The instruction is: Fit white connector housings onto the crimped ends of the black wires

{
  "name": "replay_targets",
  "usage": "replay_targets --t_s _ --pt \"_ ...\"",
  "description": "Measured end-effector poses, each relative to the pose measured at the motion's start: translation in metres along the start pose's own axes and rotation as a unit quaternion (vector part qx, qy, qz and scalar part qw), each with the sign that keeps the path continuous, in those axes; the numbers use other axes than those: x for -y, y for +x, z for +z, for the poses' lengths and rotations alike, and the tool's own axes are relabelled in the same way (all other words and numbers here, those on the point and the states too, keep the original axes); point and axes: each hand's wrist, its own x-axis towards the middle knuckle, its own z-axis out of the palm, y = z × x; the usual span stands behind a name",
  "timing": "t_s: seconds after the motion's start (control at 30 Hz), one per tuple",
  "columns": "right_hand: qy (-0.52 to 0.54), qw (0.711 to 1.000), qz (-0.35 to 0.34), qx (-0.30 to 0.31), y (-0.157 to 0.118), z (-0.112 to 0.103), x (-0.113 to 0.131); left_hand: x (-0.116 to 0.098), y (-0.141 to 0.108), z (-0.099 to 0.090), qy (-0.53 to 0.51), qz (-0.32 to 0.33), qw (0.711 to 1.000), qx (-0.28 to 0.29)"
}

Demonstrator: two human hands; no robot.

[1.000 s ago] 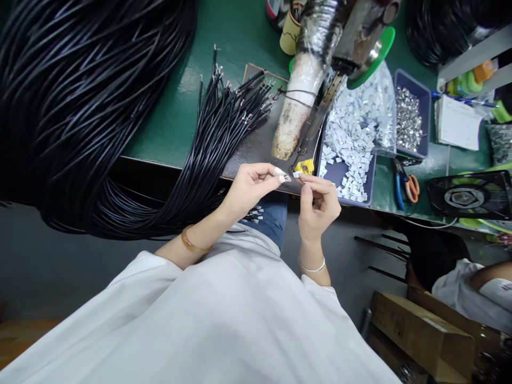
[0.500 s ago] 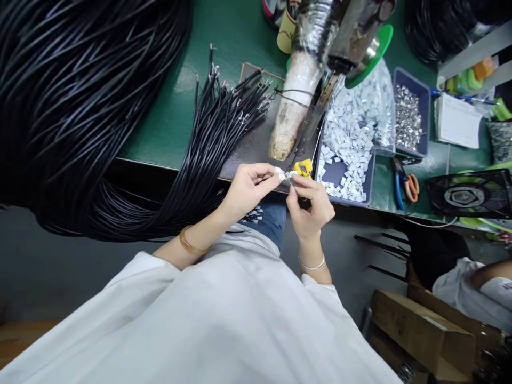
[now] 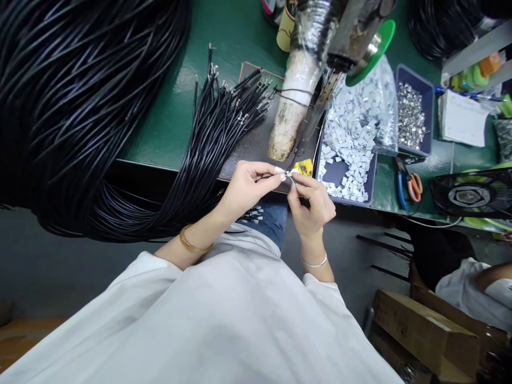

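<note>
My left hand is closed in a pinch, thumb and forefinger together, on what look like thin wires; the fingertips hide most of them. Pressed close to it, my right hand pinches a small white connector between thumb and fingers. A thin strand runs down by the right thumb. Just behind the fingers lies a yellow piece with a dark mark. On my lap, several cable ends with white connectors show below the left wrist. Black cables with bared coloured wire ends lie beyond the left hand.
A white tube wrapped in film slants down near the hands. To the right are a tray of white connectors, a bin of metal parts, pliers and a fan. A large cable coil fills the left. Another person's sleeve shows at right.
My hands stay in nearly the same place, with the fingertips drawn slightly closer around the small connector. The view has shifted very slightly.
</note>
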Motion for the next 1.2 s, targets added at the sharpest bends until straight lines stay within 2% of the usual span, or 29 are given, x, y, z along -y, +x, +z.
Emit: replay_targets --t_s 0.23,0.53,0.7,0.83,1.03,1.2 --pt "0.022 1.000 0.007 -0.009 0.001 0.003 -0.003 0.000 0.001 0.004 0.040 0.018 0.998 -0.033" --pt "0.011 1.000 0.001 -0.006 0.010 -0.001 0.002 -0.009 -0.004 0.007 0.092 0.060 0.993 -0.046" --pt "0.031 0.999 -0.013 -0.001 0.006 -0.002 0.001 -0.007 -0.004 0.006 0.086 0.043 0.995 -0.041" --pt "0.045 0.999 0.019 0.006 0.003 -0.003 0.000 -0.003 -0.004 0.006 0.074 0.038 0.996 -0.038" --pt "0.045 0.993 0.107 0.035 0.009 -0.008 0.006 -0.005 -0.007 0.007 0.070 0.037 0.997 -0.018" --pt "0.061 0.992 0.103 0.032 0.012 -0.009 0.007 -0.005 -0.007 0.004 0.045 0.037 0.998 -0.009"
